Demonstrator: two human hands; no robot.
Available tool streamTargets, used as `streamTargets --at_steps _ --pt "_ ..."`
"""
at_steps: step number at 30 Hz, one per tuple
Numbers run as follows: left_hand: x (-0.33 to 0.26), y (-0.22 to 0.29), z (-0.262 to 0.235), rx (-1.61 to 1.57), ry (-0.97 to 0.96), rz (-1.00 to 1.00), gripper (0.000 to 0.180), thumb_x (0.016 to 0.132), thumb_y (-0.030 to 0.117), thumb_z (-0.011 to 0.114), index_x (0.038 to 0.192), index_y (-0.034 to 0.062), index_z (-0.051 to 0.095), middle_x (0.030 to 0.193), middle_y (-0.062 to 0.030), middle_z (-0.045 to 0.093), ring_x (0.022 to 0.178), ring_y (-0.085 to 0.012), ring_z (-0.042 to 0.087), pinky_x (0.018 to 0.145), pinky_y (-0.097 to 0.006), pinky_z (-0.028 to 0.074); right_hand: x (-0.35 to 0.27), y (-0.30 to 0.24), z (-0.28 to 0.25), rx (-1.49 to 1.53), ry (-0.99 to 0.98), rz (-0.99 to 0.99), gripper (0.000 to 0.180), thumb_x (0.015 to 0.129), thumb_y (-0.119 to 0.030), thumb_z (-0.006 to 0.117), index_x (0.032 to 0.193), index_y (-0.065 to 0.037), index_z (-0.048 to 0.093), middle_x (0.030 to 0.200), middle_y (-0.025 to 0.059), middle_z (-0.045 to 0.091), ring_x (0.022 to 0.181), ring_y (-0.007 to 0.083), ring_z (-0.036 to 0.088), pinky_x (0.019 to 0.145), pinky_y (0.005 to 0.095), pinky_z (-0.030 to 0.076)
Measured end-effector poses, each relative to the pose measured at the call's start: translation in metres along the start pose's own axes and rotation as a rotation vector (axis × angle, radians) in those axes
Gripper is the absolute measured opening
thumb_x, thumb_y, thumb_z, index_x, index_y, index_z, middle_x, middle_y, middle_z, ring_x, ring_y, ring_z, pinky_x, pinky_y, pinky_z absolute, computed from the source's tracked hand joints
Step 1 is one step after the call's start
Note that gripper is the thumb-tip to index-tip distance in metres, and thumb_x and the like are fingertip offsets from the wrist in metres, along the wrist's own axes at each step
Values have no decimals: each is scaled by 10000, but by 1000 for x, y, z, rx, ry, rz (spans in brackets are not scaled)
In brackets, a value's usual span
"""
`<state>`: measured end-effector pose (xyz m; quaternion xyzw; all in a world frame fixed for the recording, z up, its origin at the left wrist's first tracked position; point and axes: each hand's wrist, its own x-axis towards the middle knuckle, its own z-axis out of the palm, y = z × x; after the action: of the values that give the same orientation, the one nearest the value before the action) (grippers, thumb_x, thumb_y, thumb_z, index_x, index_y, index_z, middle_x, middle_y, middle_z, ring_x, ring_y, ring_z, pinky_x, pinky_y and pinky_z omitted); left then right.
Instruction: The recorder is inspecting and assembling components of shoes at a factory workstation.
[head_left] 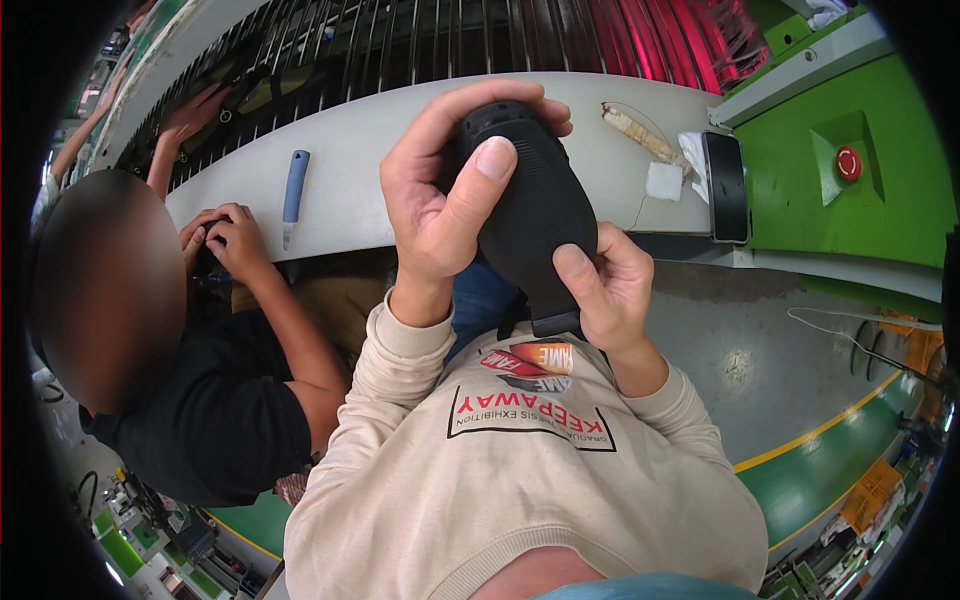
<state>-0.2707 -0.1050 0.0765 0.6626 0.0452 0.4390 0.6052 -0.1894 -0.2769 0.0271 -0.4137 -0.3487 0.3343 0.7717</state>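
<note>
A black moulded part point(535, 205) is held upright above the grey bench point(350, 170), close to the chest. Its upper end is gripped by the left hand point(440, 190), fingers curled over the top, thumb pressed flat on its face. Its lower end is pinched by the right hand point(600, 290), wrist bent inward.

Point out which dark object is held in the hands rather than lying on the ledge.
The rounded black casing, gripped by both hands; the flat black phone-like slab lies untouched at the ledge's right end.
</note>
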Motion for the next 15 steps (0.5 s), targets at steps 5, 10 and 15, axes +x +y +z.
streamTargets --at_steps 5,10,15 --pt "0 2 3 -43 13 1 412 1032 175 606 1329 -104 664 1156 -258 777 1051 -315 773 938 -422 639 0 -1 0 -57 2 -16 115 1065 -60 723 1039 48 692 1085 74 747 921 90 620 822 252 513" --pt "-1 5 1 42 -26 18 428 1045 191 569 1332 -116 650 1173 -288 765 1072 -351 770 941 -445 642 1 -6 -1 -106 -1 23 130 1062 -83 733 1066 44 703 1060 67 759 905 95 650 802 261 531" --pt "-7 9 10 38 20 11 382 1042 159 592 1300 -110 671 1173 -260 781 1072 -314 772 962 -423 626 27 -38 4 -279 71 -6 171 1072 -134 732 1076 36 715 936 63 767 830 93 687 748 266 548"
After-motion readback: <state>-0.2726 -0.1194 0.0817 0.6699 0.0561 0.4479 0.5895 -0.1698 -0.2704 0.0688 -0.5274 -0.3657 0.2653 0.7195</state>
